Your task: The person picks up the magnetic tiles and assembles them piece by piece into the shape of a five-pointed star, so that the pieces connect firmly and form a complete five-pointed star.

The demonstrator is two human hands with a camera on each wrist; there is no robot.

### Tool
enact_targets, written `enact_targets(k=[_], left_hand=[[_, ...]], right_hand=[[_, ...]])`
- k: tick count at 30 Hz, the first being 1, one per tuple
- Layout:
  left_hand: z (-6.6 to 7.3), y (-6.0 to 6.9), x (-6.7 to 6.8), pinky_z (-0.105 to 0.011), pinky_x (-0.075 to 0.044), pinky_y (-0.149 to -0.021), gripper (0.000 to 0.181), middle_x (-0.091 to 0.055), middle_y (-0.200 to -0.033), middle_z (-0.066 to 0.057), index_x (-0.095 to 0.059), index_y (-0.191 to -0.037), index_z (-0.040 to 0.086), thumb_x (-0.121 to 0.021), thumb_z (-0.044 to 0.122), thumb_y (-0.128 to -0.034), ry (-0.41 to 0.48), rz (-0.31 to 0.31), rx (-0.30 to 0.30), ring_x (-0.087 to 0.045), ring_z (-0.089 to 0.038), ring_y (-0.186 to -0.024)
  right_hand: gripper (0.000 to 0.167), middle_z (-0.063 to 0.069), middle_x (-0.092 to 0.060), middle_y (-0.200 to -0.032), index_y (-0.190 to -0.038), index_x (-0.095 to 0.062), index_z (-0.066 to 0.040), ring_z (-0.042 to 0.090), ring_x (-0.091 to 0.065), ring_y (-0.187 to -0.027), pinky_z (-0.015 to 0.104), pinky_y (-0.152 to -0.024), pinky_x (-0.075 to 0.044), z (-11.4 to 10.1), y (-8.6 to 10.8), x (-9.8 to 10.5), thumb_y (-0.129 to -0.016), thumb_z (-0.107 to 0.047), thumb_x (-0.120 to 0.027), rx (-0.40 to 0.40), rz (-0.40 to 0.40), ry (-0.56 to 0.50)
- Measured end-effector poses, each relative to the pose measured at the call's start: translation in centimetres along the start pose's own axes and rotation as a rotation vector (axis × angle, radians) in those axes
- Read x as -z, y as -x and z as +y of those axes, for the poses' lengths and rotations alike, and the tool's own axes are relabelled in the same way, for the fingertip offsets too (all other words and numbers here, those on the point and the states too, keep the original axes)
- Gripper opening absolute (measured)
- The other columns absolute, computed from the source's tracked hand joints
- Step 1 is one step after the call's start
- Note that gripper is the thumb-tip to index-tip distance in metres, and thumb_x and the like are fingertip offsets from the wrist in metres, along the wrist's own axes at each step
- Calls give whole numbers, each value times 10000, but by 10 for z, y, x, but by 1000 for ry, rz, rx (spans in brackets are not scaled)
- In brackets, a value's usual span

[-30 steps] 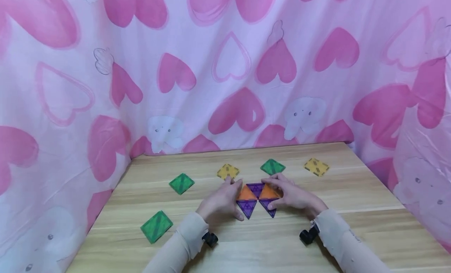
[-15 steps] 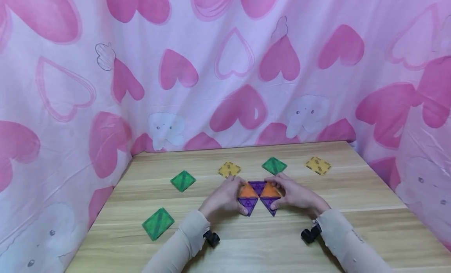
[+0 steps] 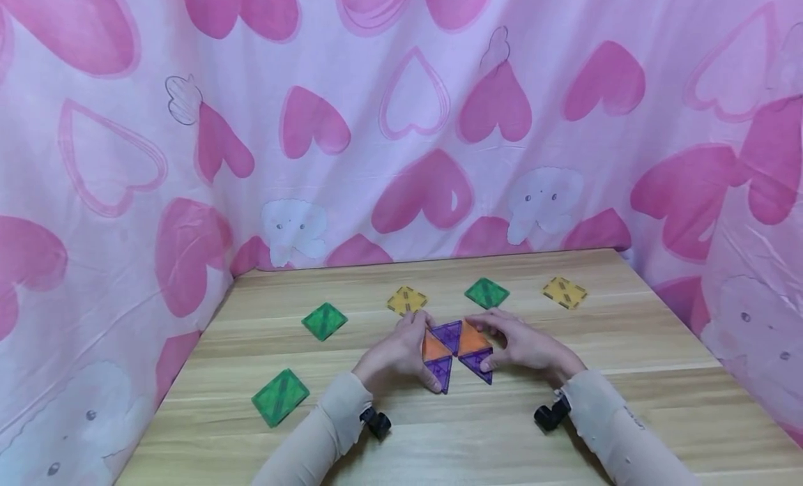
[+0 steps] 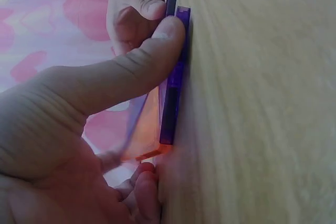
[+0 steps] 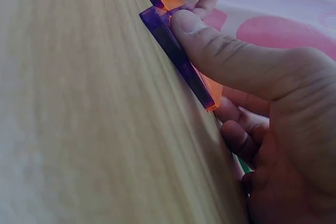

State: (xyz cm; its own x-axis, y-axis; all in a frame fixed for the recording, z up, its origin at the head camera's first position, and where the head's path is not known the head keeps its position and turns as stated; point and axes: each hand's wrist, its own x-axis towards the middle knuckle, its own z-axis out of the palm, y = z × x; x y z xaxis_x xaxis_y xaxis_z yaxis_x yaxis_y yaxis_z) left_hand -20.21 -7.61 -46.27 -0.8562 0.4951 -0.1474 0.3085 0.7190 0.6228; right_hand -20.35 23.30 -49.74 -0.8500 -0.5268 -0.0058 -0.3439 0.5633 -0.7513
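Note:
Triangular magnetic tiles lie joined in a fan. A purple triangle (image 3: 448,337) stands in the middle, between a left orange triangle (image 3: 434,347) and a right orange triangle (image 3: 472,339). Nearer me are a left purple triangle (image 3: 440,369) and a right purple triangle (image 3: 478,364), with a gap between them. My left hand (image 3: 398,350) grips the fan's left side, thumb (image 4: 152,51) on the near purple tile, fingers round the orange one. Likewise my right hand (image 3: 523,343) holds the right side, thumb (image 5: 220,51) over the purple tile. Fingers partly hide the orange tiles.
On the wooden table (image 3: 464,437), green square tiles (image 3: 280,397) lie at the left, with another green tile (image 3: 486,293) behind the fan. A yellow tile (image 3: 407,300) sits just behind my left hand, a second yellow tile (image 3: 564,292) farther right. A pink heart-print curtain (image 3: 426,193) surrounds the table.
My left hand has closed in on the left tiles. The fan, level and symmetric before, has turned out of line: the middle purple triangle now slants and the right orange tile has shifted left.

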Motion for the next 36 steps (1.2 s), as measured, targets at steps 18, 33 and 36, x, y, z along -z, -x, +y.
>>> enact_targets(k=[18, 33, 36], left_hand=[[-17, -8, -2, -407, -637, -804, 349, -727, -1216, -20, -729, -1328, 251, -834, 144, -1012, 421, -1, -84, -718, -210, -960], [-8, -11, -10, -776, -276, -1258, 1093, -242, -1777, -277, -421, -1699, 372, -1018, 192, -801, 359, 58, -88, -271, -502, -1640], [-6, -11, -11, -781, -230, -1272, 1112, -201, -1787, -303, -391, -1725, 357, -1012, 186, -818, 360, 68, -72, -230, -513, -1655]], right_hand=[[566, 23, -694, -1251, -1540, -591, -173, 238, -637, -1180, 403, -1049, -528, 0, -8, -10, -1037, -311, -812, -56, 120, -124], [561, 183, -666, -1433, -1582, -578, -188, 343, -703, -1290, 309, -1040, -594, -5, -7, -14, -1053, -113, -753, -49, 199, -405], [698, 219, -611, -1493, -1665, -480, -170, 387, -654, -1367, 304, -1063, -590, -6, -7, -16, -1035, -54, -758, -22, 131, -475]])
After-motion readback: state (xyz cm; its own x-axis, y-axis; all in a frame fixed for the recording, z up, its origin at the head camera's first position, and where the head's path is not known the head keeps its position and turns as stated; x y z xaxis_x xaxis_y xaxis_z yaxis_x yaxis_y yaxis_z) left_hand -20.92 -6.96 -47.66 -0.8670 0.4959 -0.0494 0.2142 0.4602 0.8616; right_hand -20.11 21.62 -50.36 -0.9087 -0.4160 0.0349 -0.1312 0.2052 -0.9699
